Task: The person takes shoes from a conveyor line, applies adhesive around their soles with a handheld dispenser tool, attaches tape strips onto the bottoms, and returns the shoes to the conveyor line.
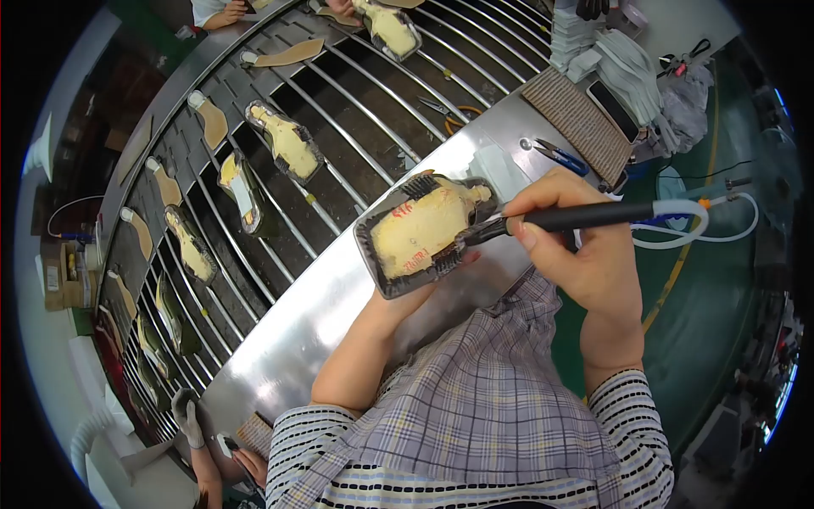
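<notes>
A shoe upper on its last (415, 229), sole side up, shows a yellowish bottom with red markings and dark gathered edges. My left hand (415, 297) holds it from beneath, mostly hidden behind it. My right hand (572, 237) is closed around a black-handled tool (585, 215) with a pale hose at its rear end. The tool's dark tip lies at the upper's gathered edge, near the narrow part of the sole.
A metal ledge (292, 339) borders a roller conveyor (356, 110) carrying several uppers and insoles. Blue-handled scissors (560, 157), a phone (612, 110) and stacked pale pieces (626, 76) lie upper right. Co-workers' hands show at the top (227, 13) and lower left (251, 465).
</notes>
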A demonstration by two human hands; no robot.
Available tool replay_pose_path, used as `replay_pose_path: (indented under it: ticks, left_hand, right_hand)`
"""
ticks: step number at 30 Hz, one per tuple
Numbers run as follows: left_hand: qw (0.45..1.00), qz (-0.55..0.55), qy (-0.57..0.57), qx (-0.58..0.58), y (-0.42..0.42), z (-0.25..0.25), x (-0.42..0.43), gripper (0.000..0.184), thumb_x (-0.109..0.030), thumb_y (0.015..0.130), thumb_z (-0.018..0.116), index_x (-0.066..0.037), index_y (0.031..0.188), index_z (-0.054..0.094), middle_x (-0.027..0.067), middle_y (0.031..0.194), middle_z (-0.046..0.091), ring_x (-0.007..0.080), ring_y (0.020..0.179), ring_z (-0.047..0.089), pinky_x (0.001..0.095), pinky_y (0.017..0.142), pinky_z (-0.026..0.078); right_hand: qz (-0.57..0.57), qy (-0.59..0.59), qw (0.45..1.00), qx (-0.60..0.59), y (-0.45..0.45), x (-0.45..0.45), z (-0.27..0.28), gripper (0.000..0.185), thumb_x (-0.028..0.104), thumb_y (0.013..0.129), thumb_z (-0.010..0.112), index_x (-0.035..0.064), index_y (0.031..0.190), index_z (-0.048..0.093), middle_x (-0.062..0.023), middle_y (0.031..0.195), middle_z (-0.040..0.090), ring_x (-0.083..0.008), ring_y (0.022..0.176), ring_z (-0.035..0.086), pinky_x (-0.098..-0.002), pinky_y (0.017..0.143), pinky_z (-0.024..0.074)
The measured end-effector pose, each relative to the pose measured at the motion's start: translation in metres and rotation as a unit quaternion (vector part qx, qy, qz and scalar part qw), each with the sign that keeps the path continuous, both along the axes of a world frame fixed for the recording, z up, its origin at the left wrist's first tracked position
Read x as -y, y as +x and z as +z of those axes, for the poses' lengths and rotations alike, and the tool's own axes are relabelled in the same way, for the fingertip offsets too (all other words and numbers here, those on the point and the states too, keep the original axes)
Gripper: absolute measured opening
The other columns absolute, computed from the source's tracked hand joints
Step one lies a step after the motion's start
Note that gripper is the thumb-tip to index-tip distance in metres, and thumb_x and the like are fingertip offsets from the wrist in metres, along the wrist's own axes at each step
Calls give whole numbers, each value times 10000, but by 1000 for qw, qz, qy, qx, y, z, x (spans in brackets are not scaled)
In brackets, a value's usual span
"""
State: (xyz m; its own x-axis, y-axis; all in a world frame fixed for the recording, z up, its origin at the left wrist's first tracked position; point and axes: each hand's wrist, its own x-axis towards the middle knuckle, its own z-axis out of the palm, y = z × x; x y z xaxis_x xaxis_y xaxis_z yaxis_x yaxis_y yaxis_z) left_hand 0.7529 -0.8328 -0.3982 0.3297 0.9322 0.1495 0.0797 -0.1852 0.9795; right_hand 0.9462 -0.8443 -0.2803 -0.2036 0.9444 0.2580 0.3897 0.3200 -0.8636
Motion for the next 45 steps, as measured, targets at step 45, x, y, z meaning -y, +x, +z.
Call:
replay_pose_path:
  ticks: [45]
  left_hand:
    - [958, -191, -102, 188, 5, 13, -41, 539, -464, 873, 579, 56, 1007, 616, 48, 824, 641, 80, 737, 562, 214, 635, 460]
  right_hand:
    - [60, 194, 978, 51, 44, -4, 12, 206, 128, 709, 773, 39, 855, 658, -55, 770, 627, -200, 675, 554, -291, 616, 428]
